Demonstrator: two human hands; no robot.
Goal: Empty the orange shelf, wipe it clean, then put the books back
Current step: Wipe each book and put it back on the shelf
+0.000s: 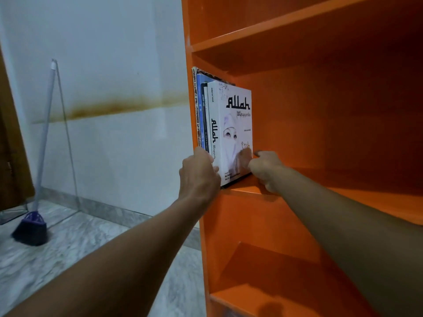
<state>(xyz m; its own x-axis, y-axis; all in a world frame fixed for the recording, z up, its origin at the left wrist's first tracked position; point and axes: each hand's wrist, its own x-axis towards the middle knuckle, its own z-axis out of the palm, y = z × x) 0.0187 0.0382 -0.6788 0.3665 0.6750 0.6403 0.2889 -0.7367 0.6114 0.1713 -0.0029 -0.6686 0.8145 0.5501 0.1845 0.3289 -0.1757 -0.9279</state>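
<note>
Tall orange painted wooden shelf unit [343,115], middle board: short row of upright books [202,104] packed against the left side panel, spines facing out. Outermost on the right is a white glossy paperback with black lettering [233,124], cover turned toward the rest of the bay.

Left hand [198,175] low on the spines, fingers curled over the paperback's spine edge, gripping. Right hand [265,170] just right of the row, low against the paperback's cover. One blurred digit lies flat on the cover, another points toward the back panel, the rest curl near the board's front edge. Cannot tell whether gripping or only pressing. Row sandwiched between both hands.

Key geometry: long axis of the books vertical, both contacts at the bottom end, most of the mass above the hands. Left blocked by the side panel, so the only exits are toward the viewer or rightward along the board. Left hand nearer the spines, right hand on the one exposed face.

Probably either drawing the row out or squaring it up on return; not decidable from here. If pulled, watch for the tops tipping right, given the low hold.

Off-task: purple broom with pale handle [32,229] leaning on the stained white wall [114,65].
</note>
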